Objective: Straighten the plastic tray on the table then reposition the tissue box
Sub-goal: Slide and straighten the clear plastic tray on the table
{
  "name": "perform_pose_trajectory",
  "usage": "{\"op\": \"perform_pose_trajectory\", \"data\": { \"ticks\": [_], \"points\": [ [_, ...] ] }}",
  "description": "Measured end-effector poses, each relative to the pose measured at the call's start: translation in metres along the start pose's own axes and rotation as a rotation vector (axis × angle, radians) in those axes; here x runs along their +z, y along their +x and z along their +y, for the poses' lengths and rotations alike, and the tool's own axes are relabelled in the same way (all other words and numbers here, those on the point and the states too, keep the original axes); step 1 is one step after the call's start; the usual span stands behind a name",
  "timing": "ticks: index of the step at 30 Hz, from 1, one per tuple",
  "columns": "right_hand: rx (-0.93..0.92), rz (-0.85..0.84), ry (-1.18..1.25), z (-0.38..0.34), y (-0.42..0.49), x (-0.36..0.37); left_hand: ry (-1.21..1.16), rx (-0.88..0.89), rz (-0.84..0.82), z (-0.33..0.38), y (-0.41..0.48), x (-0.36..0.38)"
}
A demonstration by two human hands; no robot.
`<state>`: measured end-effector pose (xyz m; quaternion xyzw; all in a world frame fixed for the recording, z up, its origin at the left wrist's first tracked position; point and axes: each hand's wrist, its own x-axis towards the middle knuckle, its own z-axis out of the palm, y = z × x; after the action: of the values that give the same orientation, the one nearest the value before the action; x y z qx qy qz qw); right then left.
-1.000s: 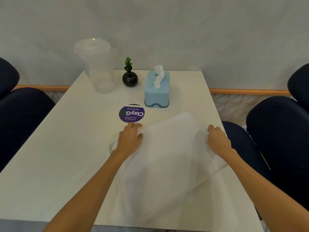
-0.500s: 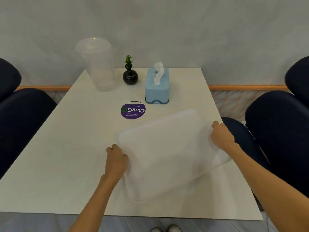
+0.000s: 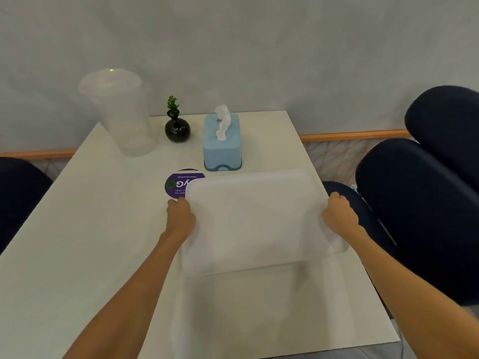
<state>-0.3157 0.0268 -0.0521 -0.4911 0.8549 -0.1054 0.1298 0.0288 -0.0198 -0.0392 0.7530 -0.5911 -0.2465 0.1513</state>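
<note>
A translucent white plastic tray point(image 3: 255, 221) lies on the white table point(image 3: 85, 229), its long sides nearly parallel to the table's front edge. My left hand point(image 3: 180, 220) grips the tray's left rim. My right hand point(image 3: 340, 217) grips its right rim, which hangs slightly past the table's right edge. Just beyond the tray's far edge stands a light blue tissue box point(image 3: 222, 143) with a white tissue sticking out of the top.
A purple round sticker point(image 3: 177, 185) is partly covered by the tray's far left corner. A clear lidded container point(image 3: 119, 112) and a small black vase with a plant point(image 3: 177, 128) stand at the back. Dark blue chairs point(image 3: 420, 203) flank the table.
The tray has turned from a skewed angle to nearly square with the table and shifted away from me. My left hand moved from the near left corner up along the left rim.
</note>
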Motion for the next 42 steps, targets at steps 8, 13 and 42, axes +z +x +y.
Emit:
{"op": "perform_pose_trajectory", "data": {
  "ticks": [8,13,42],
  "points": [
    [0.056,0.013,-0.008,0.005,-0.001,-0.002,0.002,0.062,0.010,0.007,0.005,0.007],
    [0.033,0.012,-0.023,0.008,-0.003,-0.003,-0.046,0.043,0.025,0.001,0.002,0.008],
    [-0.354,-0.195,0.211,-0.114,0.115,-0.038,-0.415,-0.054,0.109,0.072,0.071,-0.017]
  ]
}}
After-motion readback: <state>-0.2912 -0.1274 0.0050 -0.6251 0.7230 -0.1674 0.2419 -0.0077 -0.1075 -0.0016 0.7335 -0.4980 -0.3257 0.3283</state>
